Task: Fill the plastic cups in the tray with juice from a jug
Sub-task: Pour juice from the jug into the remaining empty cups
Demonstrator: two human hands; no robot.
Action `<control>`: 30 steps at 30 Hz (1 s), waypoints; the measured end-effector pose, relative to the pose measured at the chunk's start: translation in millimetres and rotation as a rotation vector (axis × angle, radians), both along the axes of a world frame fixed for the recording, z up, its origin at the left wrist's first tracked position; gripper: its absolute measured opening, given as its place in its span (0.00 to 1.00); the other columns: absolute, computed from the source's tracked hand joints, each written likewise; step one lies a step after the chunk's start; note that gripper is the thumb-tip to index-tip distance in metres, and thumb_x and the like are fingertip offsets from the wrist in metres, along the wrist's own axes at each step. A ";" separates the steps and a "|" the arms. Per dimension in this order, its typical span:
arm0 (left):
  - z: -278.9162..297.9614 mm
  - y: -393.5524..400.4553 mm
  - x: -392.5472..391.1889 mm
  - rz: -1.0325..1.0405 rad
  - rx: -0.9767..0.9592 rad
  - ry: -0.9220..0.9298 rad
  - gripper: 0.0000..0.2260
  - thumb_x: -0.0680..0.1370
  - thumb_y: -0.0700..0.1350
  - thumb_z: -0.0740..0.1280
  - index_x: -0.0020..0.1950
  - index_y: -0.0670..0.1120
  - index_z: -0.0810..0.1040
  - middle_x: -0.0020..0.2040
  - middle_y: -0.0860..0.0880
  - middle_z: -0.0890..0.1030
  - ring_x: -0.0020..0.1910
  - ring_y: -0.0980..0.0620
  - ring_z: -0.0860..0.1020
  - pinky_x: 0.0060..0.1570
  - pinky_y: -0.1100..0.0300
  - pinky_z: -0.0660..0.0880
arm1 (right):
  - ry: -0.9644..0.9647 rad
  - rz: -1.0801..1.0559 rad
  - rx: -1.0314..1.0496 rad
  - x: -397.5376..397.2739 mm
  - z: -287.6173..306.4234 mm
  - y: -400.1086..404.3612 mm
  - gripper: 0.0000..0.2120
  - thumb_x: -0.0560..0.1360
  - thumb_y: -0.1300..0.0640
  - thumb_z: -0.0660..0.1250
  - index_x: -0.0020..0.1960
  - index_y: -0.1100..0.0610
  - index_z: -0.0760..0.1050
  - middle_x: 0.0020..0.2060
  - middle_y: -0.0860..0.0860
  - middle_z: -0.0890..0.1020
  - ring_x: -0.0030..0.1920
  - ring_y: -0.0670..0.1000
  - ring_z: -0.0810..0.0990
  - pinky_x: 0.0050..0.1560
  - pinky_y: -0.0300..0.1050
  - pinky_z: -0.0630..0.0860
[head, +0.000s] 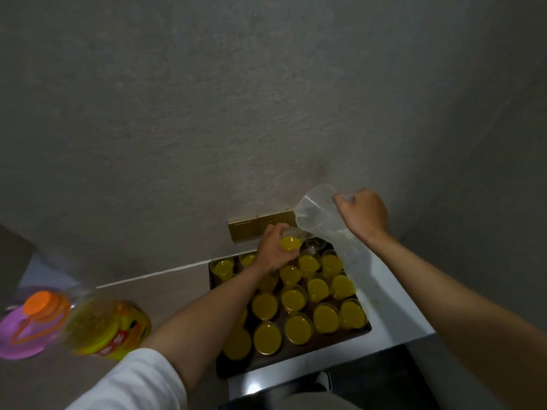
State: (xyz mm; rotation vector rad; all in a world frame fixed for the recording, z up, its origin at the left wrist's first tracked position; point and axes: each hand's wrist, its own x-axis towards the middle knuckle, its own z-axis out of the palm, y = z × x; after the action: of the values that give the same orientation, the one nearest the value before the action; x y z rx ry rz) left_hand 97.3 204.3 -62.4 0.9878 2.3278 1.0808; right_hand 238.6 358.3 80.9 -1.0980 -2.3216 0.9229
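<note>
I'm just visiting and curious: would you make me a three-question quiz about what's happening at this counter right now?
1. True or false: the clear jug in the right hand is tipped over and looks almost empty.
2. What is the left hand holding? A) the orange bottle cap B) a cup of juice C) the tray's edge
3. Fill in: one cup at the tray's far end, the empty cup, holds no ____.

Key:
1. True. The jug is tilted with its spout toward the held cup, and no juice shows inside it.
2. B. It grips the cup above the tray.
3. Juice. The other visible cups are yellow; a juice bottle lies at the left.
</note>
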 end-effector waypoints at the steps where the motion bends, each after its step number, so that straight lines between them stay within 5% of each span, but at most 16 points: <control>1: 0.4 1.3 -0.9 0.010 -0.008 0.006 0.32 0.69 0.44 0.79 0.70 0.49 0.71 0.61 0.50 0.70 0.60 0.53 0.72 0.58 0.61 0.71 | 0.026 -0.012 -0.031 1.6 -2.7 1.4 0.20 0.78 0.50 0.64 0.29 0.56 0.72 0.23 0.51 0.70 0.25 0.50 0.68 0.32 0.45 0.66; 30: -13.4 43.2 -12.2 0.049 -0.189 0.038 0.32 0.67 0.46 0.81 0.67 0.47 0.72 0.62 0.47 0.73 0.58 0.52 0.71 0.55 0.61 0.70 | 0.143 -0.190 -0.240 15.2 -54.8 36.1 0.22 0.76 0.47 0.66 0.27 0.55 0.67 0.21 0.47 0.68 0.23 0.50 0.66 0.32 0.47 0.66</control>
State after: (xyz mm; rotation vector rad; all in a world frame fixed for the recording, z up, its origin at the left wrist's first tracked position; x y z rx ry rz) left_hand 85.1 247.5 -75.9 0.8921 2.4429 0.8478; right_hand 253.8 394.4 26.1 -1.2760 -1.9908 1.1854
